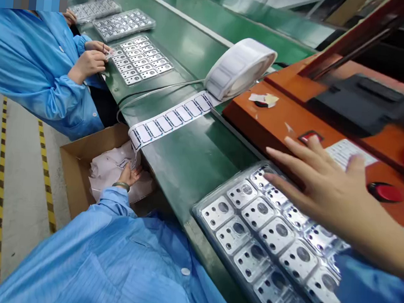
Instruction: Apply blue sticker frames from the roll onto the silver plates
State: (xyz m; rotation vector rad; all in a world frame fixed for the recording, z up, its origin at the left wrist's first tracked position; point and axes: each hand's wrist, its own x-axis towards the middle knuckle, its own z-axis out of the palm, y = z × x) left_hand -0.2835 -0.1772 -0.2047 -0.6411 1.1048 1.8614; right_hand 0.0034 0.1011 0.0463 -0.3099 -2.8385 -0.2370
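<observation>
My right hand (328, 194) is spread open, low over a clear plastic tray (204, 212) of punched metal plates (262, 231), with fingertips near the tray's far edge. My left hand (129, 174), wearing a dark bracelet, is over crumpled white backing paper (116, 173) in a cardboard box (73, 169). Its fingers are at the hanging end of a label strip (169, 121), which runs up from a white label roll (239, 70). Whether they grip the strip is hidden.
A green conveyor belt (186, 178) carries several trays of plates. A co-worker's hands (90, 61) in blue sleeves work at one tray (141, 60). To my right stands an orange machine (281, 116) with a red button (384, 192). Yellow-and-black tape (47, 181) marks the floor.
</observation>
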